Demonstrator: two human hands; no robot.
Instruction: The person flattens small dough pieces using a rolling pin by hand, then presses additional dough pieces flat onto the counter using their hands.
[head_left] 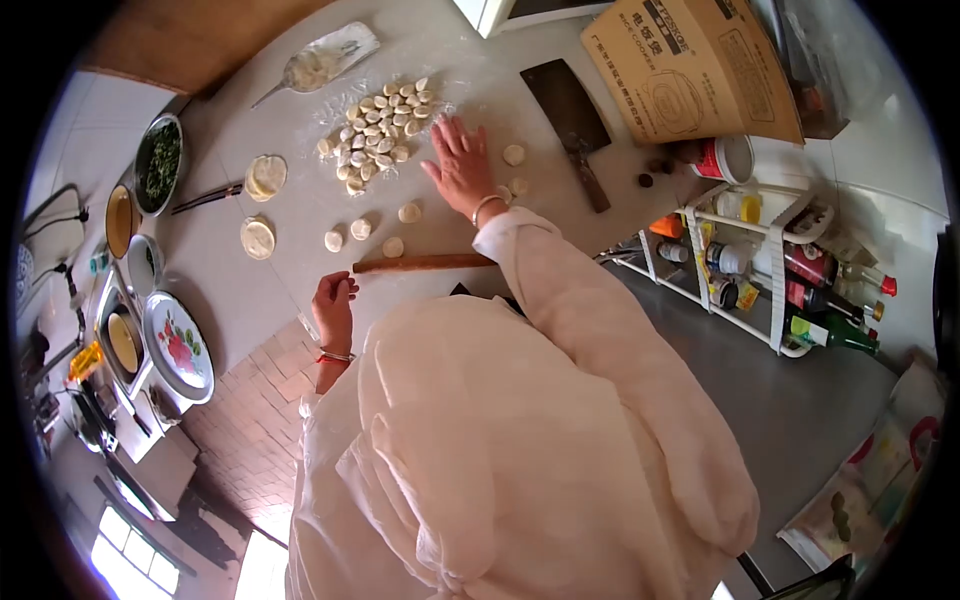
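Right hand: palm down, fingers spread, grasping nothing; just beyond its fingertips, dough pieces on the floured worktop. Left hand: loosely curled beside the rolling pin, hold unclear. Farther left, brick floor.

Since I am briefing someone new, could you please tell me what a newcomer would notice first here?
Probably the floury cluster of small dough pieces on the worktop, with the right hand spread beside it. The dark cleaver to that hand's right and the wooden rolling pin near the left hand would likely follow.
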